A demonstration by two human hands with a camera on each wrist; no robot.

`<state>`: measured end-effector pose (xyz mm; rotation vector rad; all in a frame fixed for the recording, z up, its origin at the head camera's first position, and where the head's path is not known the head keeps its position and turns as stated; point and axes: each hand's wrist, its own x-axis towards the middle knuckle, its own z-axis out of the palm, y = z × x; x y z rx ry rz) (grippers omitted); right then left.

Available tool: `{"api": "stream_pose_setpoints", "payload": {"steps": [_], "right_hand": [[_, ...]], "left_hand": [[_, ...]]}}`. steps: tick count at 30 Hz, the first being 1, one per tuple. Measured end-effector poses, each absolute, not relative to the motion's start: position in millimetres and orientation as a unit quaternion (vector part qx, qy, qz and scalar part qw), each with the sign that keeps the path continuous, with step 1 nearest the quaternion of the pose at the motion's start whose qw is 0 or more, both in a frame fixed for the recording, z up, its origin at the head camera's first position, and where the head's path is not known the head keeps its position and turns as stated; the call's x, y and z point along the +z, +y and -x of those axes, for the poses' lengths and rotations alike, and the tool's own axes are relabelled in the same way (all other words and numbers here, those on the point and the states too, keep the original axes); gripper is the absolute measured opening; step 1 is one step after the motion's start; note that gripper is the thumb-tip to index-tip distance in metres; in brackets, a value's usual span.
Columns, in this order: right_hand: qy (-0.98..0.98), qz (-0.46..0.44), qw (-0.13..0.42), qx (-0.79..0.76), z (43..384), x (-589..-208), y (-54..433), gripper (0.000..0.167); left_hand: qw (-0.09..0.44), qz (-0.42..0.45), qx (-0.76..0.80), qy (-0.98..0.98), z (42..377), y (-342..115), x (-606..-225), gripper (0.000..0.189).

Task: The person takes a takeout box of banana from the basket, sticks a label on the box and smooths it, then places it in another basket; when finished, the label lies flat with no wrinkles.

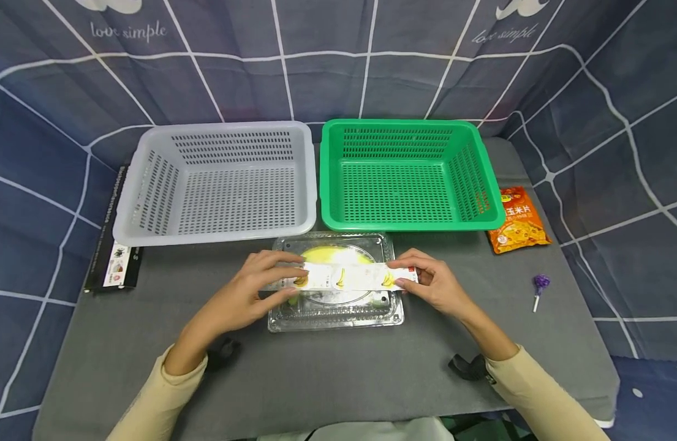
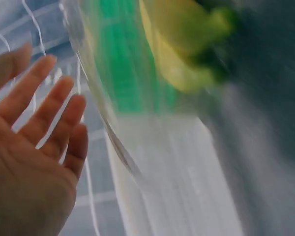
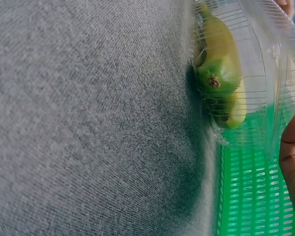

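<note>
- Checked cloth (image 1: 327,86) hangs behind the grey table (image 1: 338,380), where a clear plastic box (image 1: 338,323) lies.
- Inside the box: yellow-green fruit (image 3: 221,44), probably bananas, though plastic obscures them.
- Across the box: a paper strip (image 1: 366,277); left hand (image 1: 240,297) touches one end, fingers loosely extended; right hand (image 1: 434,283) pinches the other.
- Behind the box: grey basket (image 1: 217,237), green basket (image 1: 412,225).
- Right of the box: orange snack bag (image 1: 517,223), lollipop (image 1: 541,282).
</note>
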<state>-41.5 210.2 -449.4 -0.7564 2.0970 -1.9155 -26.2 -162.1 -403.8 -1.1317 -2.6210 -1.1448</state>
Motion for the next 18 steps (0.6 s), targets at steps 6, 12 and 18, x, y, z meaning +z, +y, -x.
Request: {"api": "stream_pose_setpoints", "payload": {"steps": [6,12,18], "right_hand": [[0.705,0.272,0.094,-0.649,43.4,-450.0,208.0,0.034],[0.705,0.272,0.11,-0.646,44.4,-443.8,206.7,0.033],[0.737,0.302,0.133,-0.591,50.4,-429.3,209.5,0.034]], "left_hand": [[0.033,0.448,-0.218,-0.866,32.6,-122.3,-400.7,0.04],[-0.007,0.456,-0.183,-0.871,32.7,-110.7,-407.0,0.046],[-0.022,0.458,-0.206,-0.864,34.7,-111.7,-410.8,0.047]]}}
